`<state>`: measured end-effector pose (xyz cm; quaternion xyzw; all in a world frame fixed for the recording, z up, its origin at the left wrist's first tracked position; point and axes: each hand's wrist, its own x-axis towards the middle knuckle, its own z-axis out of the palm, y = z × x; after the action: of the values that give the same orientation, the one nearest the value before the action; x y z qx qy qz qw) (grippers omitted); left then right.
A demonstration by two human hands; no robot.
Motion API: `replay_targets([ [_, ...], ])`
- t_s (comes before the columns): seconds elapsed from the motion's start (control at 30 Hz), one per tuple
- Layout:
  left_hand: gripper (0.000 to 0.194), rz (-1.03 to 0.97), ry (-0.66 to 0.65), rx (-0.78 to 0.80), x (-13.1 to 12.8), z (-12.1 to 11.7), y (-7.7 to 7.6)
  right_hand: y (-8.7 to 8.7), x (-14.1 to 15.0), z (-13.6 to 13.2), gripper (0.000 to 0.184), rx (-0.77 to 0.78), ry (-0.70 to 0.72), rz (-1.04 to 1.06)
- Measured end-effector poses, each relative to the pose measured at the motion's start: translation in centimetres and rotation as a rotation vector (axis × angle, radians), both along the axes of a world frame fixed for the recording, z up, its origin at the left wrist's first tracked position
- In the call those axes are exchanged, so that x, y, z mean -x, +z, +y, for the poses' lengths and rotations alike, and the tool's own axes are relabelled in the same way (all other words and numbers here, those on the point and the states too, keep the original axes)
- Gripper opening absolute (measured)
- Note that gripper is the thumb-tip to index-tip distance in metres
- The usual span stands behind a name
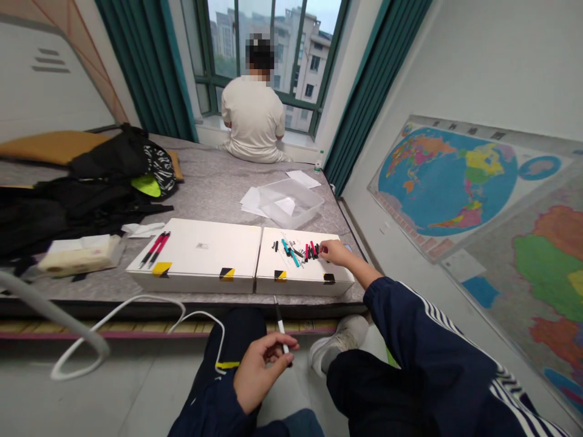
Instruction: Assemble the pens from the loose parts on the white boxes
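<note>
My left hand [259, 371] is closed around a slim black-and-white pen [279, 321], held in front of the boxes with its thin tip pointing away from me. My right hand [336, 252] reaches to the right end of the right white box [305, 286]. Its fingers are pinched at the edge of a heap of pen parts; whatever lies between them is too small to make out. Red barrels [306, 251], teal barrels [291, 254], black pieces and thin refills or springs make up that heap. Two red-and-black pens [157, 249] lie side by side on the left white box [204, 249].
Behind the boxes are a clear plastic bin [291, 203] and white papers [253, 201]. A tissue pack [81, 255] and black bags [109, 164] lie left. A white cable [122, 303] loops at the bed's front. A person [253, 115] sits by the window.
</note>
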<state>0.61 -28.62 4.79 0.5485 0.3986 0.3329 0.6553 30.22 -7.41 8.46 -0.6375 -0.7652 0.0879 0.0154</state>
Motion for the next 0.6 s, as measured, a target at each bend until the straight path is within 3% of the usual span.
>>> replay_targets([
  [0.13, 0.023, 0.025, -0.004, -0.010, -0.1, -0.2, 0.0, -0.3, 1.8, -0.8, 0.016, 0.004, 0.062, -0.076],
  [0.6, 0.020, 0.010, -0.033, 0.019, -0.1, -0.4, -1.1, -1.3, 4.0, -0.5, 0.026, 0.026, -0.056, -0.152],
])
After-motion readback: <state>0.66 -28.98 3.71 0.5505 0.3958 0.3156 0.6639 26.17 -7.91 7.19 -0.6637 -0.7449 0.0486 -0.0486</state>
